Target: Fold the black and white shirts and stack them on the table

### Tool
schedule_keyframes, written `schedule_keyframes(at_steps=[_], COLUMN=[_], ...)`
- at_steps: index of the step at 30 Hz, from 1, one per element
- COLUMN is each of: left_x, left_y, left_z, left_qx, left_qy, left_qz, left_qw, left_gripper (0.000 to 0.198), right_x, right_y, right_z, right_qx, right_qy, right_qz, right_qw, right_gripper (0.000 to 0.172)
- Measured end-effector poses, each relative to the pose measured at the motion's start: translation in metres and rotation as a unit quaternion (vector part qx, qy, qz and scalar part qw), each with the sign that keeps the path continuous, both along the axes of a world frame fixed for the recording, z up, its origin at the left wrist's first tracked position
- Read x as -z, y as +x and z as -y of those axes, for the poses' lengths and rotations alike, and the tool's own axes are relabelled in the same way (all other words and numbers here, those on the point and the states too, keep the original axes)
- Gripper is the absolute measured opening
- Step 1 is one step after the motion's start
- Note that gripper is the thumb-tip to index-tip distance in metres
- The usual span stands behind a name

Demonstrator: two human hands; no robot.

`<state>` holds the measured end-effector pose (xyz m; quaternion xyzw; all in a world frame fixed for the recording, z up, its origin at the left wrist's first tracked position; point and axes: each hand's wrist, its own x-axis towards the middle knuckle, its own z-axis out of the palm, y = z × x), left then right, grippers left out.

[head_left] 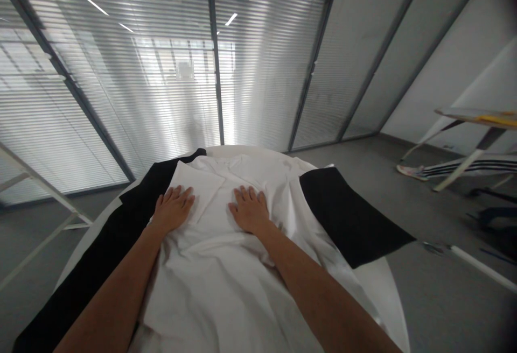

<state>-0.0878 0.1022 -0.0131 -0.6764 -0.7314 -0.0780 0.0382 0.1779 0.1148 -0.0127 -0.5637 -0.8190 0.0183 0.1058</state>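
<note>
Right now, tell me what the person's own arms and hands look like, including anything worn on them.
The left hand and right hand are bare, with no gloves, rings or watch to be seen. The left forearm and right forearm show no sleeves, cables or clear markings. The nails are too small to judge.

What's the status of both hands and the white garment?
Left hand, right hand: open, palms down on white garment. Garment wrinkled, over table. Black fabric at both sides.
</note>
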Motion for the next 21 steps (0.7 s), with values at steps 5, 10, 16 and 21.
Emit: schedule_keyframes(at_steps=[5, 10, 16, 21], left_x=[-0.009, -0.021, -0.027, -0.025], left_y=[-0.015, -0.024, -0.042, -0.046], left_z=[0.002, -0.003, -0.009, -0.009], left_qx=[-0.133, -0.156, -0.130, -0.105], left_qy=[-0.004, 0.019, 0.034, 0.015], left_qz=[0.026, 0.067, 0.181, 0.148], left_qw=[0.991, 0.985, 0.974, 0.983], left_gripper=[0.058, 0.052, 0.047, 0.054], right_x=[-0.002, -0.004, -0.006, -0.009], right_y=[0.000, 0.000, -0.001, -0.001], right_z=[0.000, 0.002, 0.003, 0.003], right_qx=[-0.004, -0.008, -0.010, -0.013], right_qy=[-0.004, -0.003, 0.002, -0.009], right_qz=[-0.003, 0.002, 0.006, 0.012], right_qw=[1.000, 1.000, 1.000, 1.000], right_gripper=[0.062, 0.061, 0.060, 0.060])
